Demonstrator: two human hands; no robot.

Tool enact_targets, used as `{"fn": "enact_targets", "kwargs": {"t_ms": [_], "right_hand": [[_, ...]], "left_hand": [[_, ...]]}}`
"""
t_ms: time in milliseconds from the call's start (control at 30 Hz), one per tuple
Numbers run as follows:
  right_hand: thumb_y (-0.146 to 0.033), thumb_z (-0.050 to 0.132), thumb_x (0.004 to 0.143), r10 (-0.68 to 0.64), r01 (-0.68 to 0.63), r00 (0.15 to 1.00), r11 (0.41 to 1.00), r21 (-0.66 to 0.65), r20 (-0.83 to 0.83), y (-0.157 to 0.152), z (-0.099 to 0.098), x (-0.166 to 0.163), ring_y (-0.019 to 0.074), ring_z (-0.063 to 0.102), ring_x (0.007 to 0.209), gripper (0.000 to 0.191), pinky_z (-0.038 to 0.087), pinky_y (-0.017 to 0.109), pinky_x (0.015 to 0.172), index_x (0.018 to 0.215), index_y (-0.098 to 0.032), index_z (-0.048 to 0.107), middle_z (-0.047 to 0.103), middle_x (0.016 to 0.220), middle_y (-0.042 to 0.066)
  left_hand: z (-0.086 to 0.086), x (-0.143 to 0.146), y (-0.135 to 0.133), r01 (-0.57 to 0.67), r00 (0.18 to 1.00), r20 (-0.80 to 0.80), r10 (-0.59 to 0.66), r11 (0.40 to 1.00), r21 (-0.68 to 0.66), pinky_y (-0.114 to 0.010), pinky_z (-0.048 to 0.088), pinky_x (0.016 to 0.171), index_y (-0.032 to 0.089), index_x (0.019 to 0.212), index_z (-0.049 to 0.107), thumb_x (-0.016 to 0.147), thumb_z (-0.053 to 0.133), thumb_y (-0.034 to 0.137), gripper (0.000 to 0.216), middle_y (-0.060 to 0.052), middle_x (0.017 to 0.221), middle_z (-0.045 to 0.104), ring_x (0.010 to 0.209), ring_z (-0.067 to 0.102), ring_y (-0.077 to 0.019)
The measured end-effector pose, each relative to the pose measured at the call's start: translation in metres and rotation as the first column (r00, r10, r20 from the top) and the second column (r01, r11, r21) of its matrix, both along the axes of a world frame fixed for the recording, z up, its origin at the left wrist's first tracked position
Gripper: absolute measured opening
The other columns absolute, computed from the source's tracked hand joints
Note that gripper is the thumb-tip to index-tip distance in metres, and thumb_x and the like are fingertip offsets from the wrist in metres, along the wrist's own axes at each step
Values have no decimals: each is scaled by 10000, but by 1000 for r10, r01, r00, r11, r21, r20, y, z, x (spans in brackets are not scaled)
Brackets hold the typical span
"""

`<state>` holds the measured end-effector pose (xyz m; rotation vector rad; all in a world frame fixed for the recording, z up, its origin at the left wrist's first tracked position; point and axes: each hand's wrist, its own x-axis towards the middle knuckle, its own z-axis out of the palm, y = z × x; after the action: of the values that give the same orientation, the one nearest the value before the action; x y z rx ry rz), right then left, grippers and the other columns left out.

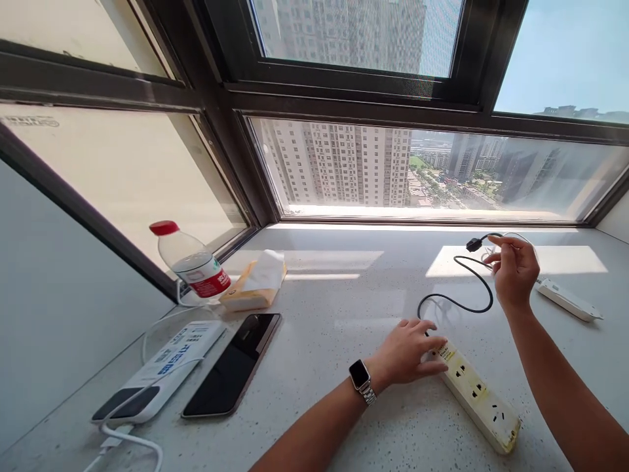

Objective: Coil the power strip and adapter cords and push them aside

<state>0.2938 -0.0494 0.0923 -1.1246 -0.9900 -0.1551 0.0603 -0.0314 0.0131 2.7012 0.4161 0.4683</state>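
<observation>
A yellowed white power strip (472,387) lies slanted on the counter, its socket holes facing up. My left hand (410,351) grips its far end, where the black cord comes out; a watch is on that wrist. From there the black cord (472,310) loops across the counter toward my right hand (515,267). That hand is raised above the surface, its fingers pinched on the cord just behind the black plug (474,244), which points left. Beyond my right wrist lies a second, slim white power strip (569,299), its thin cord partly hidden by the hand.
On the left are a white power bank-like box (162,370) with white cables, a dark phone (233,367), a tissue pack (255,282) and a tilted red-capped bottle (194,261). Dark-framed windows (354,105) border the white speckled counter (314,393).
</observation>
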Motion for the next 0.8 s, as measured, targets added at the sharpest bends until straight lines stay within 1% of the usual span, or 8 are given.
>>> {"fn": "enact_targets", "kwargs": {"t_ms": [67, 133, 233, 333, 400, 500, 633, 800], "right_hand": [[-359, 502, 934, 116, -119, 983, 993, 11, 140, 2, 16, -17, 86, 588, 494, 185, 475, 243, 484, 963, -185, 560, 716, 1060, 93], [-328, 486, 959, 262, -257, 916, 965, -57, 303, -2, 20, -37, 89, 598, 528, 149, 494, 258, 536, 981, -197, 553, 709, 1101, 99], [-260, 451, 980, 441, -359, 731, 897, -257, 521, -11, 13, -66, 95, 585, 540, 124, 447, 236, 539, 967, -202, 561, 732, 905, 57], [-258, 412, 992, 565, -332, 553, 824, -460, 613, -15, 2, -86, 87, 476, 446, 166, 341, 228, 495, 990, -199, 567, 663, 654, -4], [-279, 403, 995, 631, -315, 534, 766, -560, 563, -13, -3, -93, 89, 451, 445, 204, 316, 231, 500, 1124, -191, 534, 668, 686, -2], [-319, 463, 967, 690, -255, 570, 665, -702, 446, -9, -4, -90, 106, 484, 507, 335, 311, 229, 516, 1276, -188, 463, 686, 787, 20], [-354, 560, 898, 708, -105, 631, 483, -869, 317, -6, 0, -62, 115, 452, 535, 181, 279, 241, 522, 911, -191, 639, 582, 624, -7], [-544, 633, 804, 722, -470, 672, 242, -849, -166, -4, 7, -13, 80, 336, 513, 388, 272, 238, 496, 815, -157, 639, 426, 590, -42]], "left_hand": [[21, 11, 8, -101, 971, 195, 136, 979, -176, -400, 446, 858, 183, 948, 733, 917, 448, 595, 503, -115, 982, 708, 928, 612, -250], [44, 17, 20, -146, 852, 380, 360, 860, -489, -364, 448, 782, 144, 901, 723, 921, 355, 652, 628, -118, 869, 710, 830, 606, -220], [74, 19, 35, 141, 710, 434, 554, 493, -859, -310, 453, 702, 112, 1074, 668, 895, 350, 701, 693, -124, 900, 709, 804, 621, -199], [89, 14, 45, 467, 623, 413, 664, 107, -878, -271, 472, 682, 111, 1044, 636, 906, 448, 634, 573, -82, 816, 682, 750, 638, -163], [94, 6, 49, 593, 520, 363, 773, -20, -805, -235, 458, 604, 127, 907, 616, 934, 500, 526, 417, 8, 616, 569, 581, 581, -107], [102, -12, 57, 680, 356, 325, 876, -5, -733, -191, 342, 447, 158, 755, 531, 982, 459, 420, 354, 100, 463, 293, 365, 345, -50], [122, -49, 64, 703, 168, 409, 897, 181, -687, -178, 183, 364, 174, 700, 463, 1032, 288, 396, 435, 101, 456, 220, 325, 198, -45], [147, -86, 62, 612, -72, 462, 884, 405, -679, -196, 96, 352, 190, 682, 428, 1029, 251, 410, 448, 94, 445, 201, 330, 143, -58]]}}
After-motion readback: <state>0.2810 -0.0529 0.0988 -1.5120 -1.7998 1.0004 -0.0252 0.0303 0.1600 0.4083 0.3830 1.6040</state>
